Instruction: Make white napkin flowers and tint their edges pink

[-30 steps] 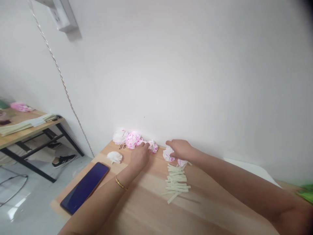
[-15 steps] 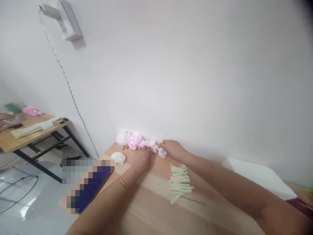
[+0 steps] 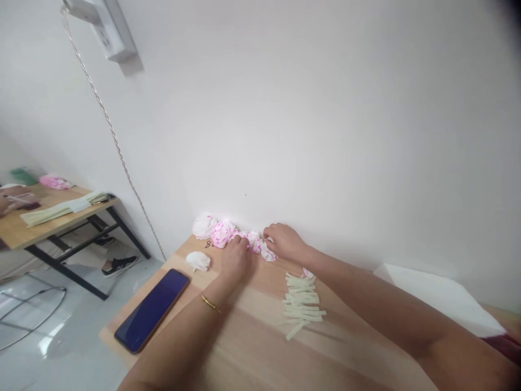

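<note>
Along the wall side of the table lies a row of crumpled white and pink-patterned bunches of thin, tissue-like material. My left hand, wearing a gold bracelet, has its fingers curled onto the smaller bunches in the middle of this row. At the row's right end, the bent fingertips of my right hand are closed at the edge of a small pink-and-white bunch. Part of what both hands grip is hidden behind the fingers. A white ruffled piece rests apart, left of my left hand.
Several pale green strips lie between my forearms. A phone sits at the table's left edge. White sheet-like material is at the right. Beyond a floor gap, another table has strips and a person's hand.
The view has shifted slightly. My hands stay at the bunches, with the right fingers curled a little differently. The small right-hand bunches sit closer together.
</note>
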